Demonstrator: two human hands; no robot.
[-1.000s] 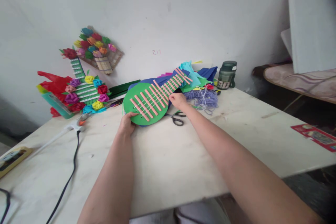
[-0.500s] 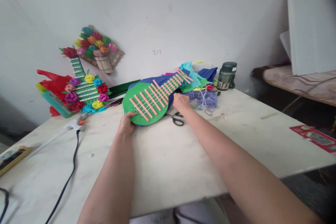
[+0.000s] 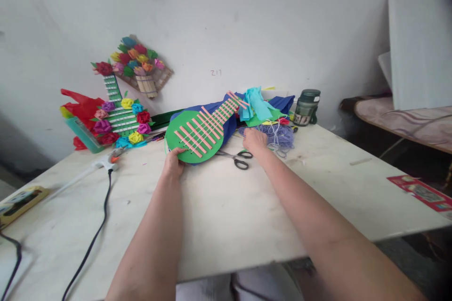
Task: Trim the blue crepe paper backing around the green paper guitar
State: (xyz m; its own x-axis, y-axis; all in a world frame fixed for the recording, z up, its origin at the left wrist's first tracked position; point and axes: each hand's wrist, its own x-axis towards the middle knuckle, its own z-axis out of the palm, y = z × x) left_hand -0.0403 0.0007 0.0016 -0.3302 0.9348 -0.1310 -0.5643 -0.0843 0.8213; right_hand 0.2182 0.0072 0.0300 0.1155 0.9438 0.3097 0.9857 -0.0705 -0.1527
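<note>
A green craft guitar point(image 3: 173, 132) with pink strips across its white strings leans back over blue paper point(image 3: 231, 124). My left hand point(image 3: 174, 162) grips its lower left edge, thumb on the front. To the right of the guitar, my right hand point(image 3: 254, 140) is closed beside the purple yarn point(image 3: 282, 137); what its fingers hold, if anything, is hidden. Black-handled scissors point(image 3: 241, 164) lie just in front of that hand, their blades partly under the guitar.
A flower-trimmed craft guitar point(image 3: 122, 120) stands at the left near a hot glue gun point(image 3: 116, 154). Black cable point(image 3: 104, 218) and a power strip point(image 3: 23, 204) lie on the left. A dark green bottle point(image 3: 306, 107) stands at the back right; a red card point(image 3: 422, 193) lies at the right edge.
My right hand has moved right, away from the guitar's neck to the yarn. The guitar's neck has shifted slightly left. My left hand keeps its grip. The view has turned a little.
</note>
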